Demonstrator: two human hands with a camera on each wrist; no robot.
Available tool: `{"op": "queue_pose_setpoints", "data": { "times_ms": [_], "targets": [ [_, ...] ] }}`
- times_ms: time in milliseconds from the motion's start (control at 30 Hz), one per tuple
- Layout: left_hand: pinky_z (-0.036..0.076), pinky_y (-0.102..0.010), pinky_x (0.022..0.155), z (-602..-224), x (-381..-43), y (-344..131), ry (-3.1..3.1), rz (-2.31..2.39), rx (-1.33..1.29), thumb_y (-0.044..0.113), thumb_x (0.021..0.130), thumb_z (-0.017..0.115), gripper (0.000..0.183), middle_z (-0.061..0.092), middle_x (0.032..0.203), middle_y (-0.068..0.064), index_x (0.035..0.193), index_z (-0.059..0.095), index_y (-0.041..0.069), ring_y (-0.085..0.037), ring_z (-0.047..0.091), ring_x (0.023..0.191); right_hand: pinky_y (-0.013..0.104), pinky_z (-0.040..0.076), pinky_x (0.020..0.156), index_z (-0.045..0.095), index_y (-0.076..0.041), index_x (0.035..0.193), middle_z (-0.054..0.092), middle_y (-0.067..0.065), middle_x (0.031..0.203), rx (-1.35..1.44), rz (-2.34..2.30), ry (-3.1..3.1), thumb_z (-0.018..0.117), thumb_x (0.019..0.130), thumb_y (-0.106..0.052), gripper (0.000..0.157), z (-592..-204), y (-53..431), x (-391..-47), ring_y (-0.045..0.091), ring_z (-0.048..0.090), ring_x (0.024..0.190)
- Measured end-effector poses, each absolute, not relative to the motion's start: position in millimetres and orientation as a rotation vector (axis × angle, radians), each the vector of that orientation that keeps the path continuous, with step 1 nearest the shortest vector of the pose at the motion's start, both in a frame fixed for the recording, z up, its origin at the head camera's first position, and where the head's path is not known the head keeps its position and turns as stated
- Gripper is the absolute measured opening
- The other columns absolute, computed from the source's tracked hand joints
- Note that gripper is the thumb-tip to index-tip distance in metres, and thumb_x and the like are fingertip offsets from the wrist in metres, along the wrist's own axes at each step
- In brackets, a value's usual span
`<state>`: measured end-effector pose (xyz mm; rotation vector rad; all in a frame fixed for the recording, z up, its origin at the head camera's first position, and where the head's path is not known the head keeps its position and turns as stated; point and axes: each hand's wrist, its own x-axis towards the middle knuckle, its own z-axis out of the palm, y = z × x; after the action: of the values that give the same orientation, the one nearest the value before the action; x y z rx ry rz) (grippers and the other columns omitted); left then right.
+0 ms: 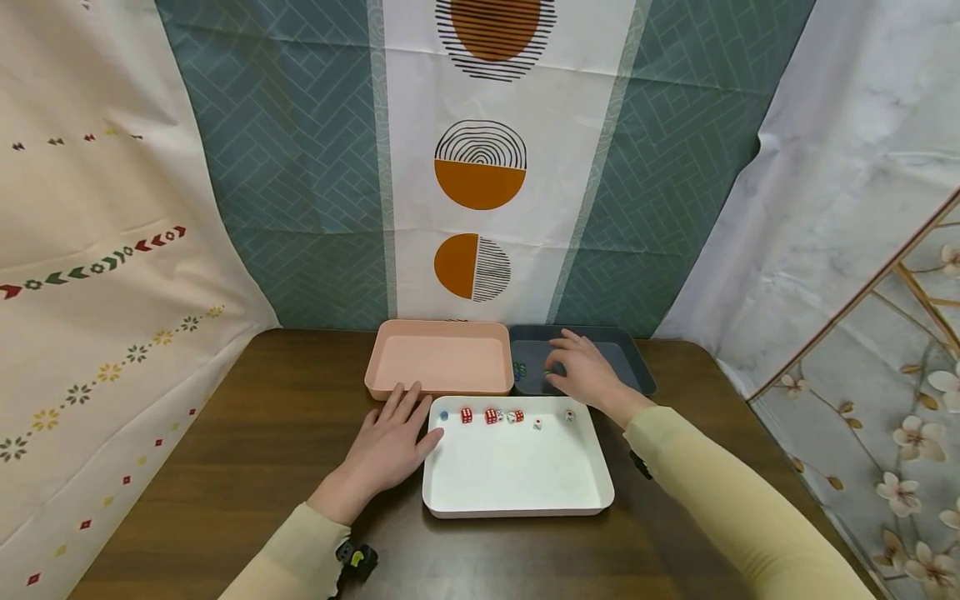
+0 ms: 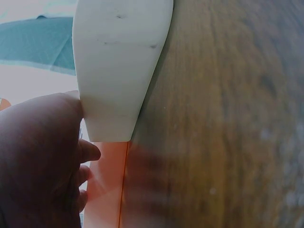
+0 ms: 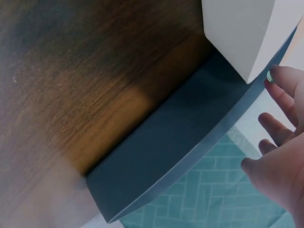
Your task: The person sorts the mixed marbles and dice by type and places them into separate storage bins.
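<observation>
Over the dark grey tray (image 1: 626, 358), my right hand (image 1: 585, 371) pinches a small green die (image 3: 269, 76) between thumb and forefinger. Several green and blue dice (image 1: 519, 371) lie at that tray's left side. My left hand (image 1: 390, 442) has its fingers spread and straight, thumb at the left rim of the white tray (image 1: 517, 475) and fingertips by the front edge of the pink tray (image 1: 442, 358). Along the white tray's far side sit a blue die (image 1: 443, 415), red dice (image 1: 467, 415) and white dice (image 1: 537, 424).
The pink and dark grey trays stand side by side at the back of the brown wooden table (image 1: 247, 450), against a patterned curtain (image 1: 300, 167). Right in front of them is the white tray. Cloth hangs on both sides.
</observation>
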<state>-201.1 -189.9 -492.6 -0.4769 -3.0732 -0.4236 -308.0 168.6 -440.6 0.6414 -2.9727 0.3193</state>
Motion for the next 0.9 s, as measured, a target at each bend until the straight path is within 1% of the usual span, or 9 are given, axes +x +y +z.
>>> {"op": "queue_pose_setpoints", "data": {
  "times_ms": [167, 367, 567, 800, 900],
  "targets": [
    [0.025, -0.076, 0.124, -493, -201, -190, -3.081, -0.422, -0.473, 0.057, 0.115, 0.05, 0.076, 0.016, 0.184, -0.013, 0.174, 0.036, 0.01, -0.04, 0.008, 0.169, 0.063, 0.016, 0.133, 0.083, -0.012, 0.115, 0.053, 0.02, 0.165, 0.645, 0.307, -2.978, 0.081, 0.103, -0.018, 0.013, -445, 168, -312, 0.042, 0.025, 0.165],
    [0.025, -0.076, 0.124, -492, -201, -190, -3.083, -0.425, -0.469, 0.056, 0.115, 0.049, 0.076, 0.016, 0.184, -0.013, 0.174, 0.035, 0.01, -0.04, 0.009, 0.169, 0.066, 0.017, 0.131, 0.083, -0.012, 0.114, 0.054, 0.022, 0.163, 0.647, 0.273, -2.976, 0.081, 0.103, -0.017, 0.012, -446, 167, -315, 0.044, 0.027, 0.164],
    [0.025, -0.075, 0.125, -491, -200, -189, -3.085, -0.424, -0.465, 0.056, 0.115, 0.05, 0.076, 0.016, 0.184, -0.013, 0.174, 0.034, 0.012, -0.039, 0.009, 0.17, 0.065, 0.017, 0.132, 0.083, -0.012, 0.115, 0.053, 0.022, 0.164, 0.628, 0.254, -3.008, 0.081, 0.103, -0.018, 0.013, -449, 165, -320, 0.043, 0.026, 0.165],
    [0.028, -0.074, 0.123, -492, -200, -191, -3.06, -0.429, -0.481, 0.056, 0.115, 0.05, 0.075, 0.02, 0.183, -0.014, 0.173, 0.037, 0.011, -0.04, 0.012, 0.169, 0.063, 0.014, 0.133, 0.082, -0.012, 0.119, 0.051, 0.021, 0.166, 0.612, 0.247, -3.046, 0.079, 0.105, -0.02, 0.016, -454, 162, -326, 0.042, 0.024, 0.166],
    [0.029, -0.073, 0.123, -493, -199, -191, -3.065, -0.421, -0.488, 0.056, 0.116, 0.049, 0.074, 0.019, 0.183, -0.013, 0.174, 0.036, 0.012, -0.039, 0.01, 0.17, 0.061, 0.013, 0.134, 0.081, -0.012, 0.119, 0.051, 0.02, 0.166, 0.602, 0.245, -3.064, 0.078, 0.106, -0.021, 0.017, -457, 160, -327, 0.041, 0.024, 0.166]
  ]
}}
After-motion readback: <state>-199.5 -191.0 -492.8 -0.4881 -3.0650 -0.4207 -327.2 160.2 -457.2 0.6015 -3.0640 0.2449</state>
